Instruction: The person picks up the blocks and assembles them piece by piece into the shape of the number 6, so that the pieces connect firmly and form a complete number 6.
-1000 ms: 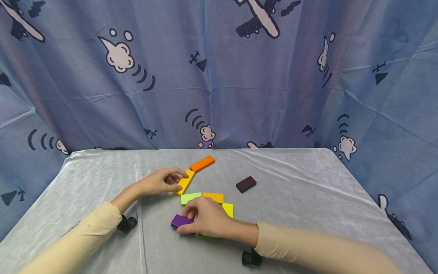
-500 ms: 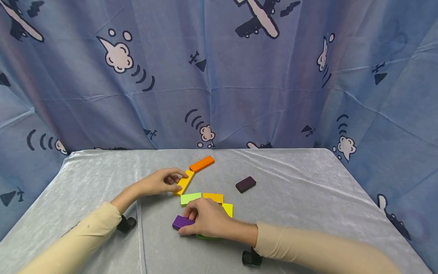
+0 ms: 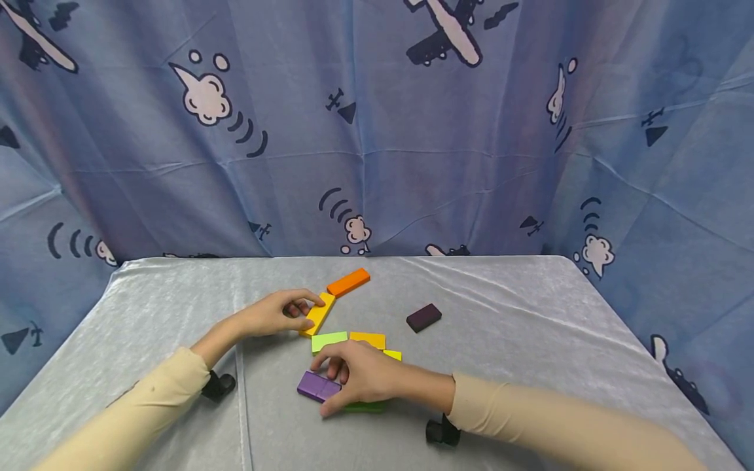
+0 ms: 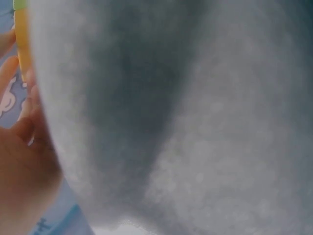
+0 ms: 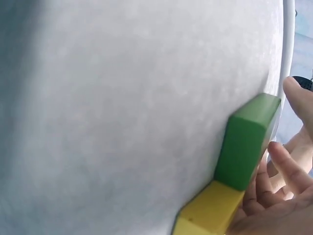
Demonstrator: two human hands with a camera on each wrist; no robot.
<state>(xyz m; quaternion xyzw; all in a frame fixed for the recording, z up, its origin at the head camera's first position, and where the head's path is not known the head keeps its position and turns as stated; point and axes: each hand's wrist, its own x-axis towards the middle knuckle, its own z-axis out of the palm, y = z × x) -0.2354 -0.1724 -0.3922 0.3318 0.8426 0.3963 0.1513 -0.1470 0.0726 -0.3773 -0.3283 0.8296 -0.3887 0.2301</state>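
My left hand (image 3: pixel 281 314) pinches a yellow block (image 3: pixel 321 314) lengthwise, its thumb at the near end and a finger at the far end. In the left wrist view that block (image 4: pixel 22 41) shows only at the left edge, beside the fingers. My right hand (image 3: pixel 368 374) is spread over the near blocks, thumb and fingers apart. Just left of it lies a purple block (image 3: pixel 318 387), partly behind the thumb. A green block (image 3: pixel 365 407) shows under the hand's near side. The right wrist view shows the green block (image 5: pixel 242 147) meeting a yellow one (image 5: pixel 210 208) end to side.
A light green block (image 3: pixel 330 341) and an amber block (image 3: pixel 368 340) lie in a row behind my right hand, with a bright yellow block (image 3: pixel 393 355) partly covered. Farther back are an orange block (image 3: pixel 349 282) and a dark brown block (image 3: pixel 424 318). A patterned curtain (image 3: pixel 377 196) borders the cloth-covered table.
My right hand has let go of the purple block and moved slightly right, its fingers spreading. More of the purple block now shows. My left hand stays where it was on the yellow block.
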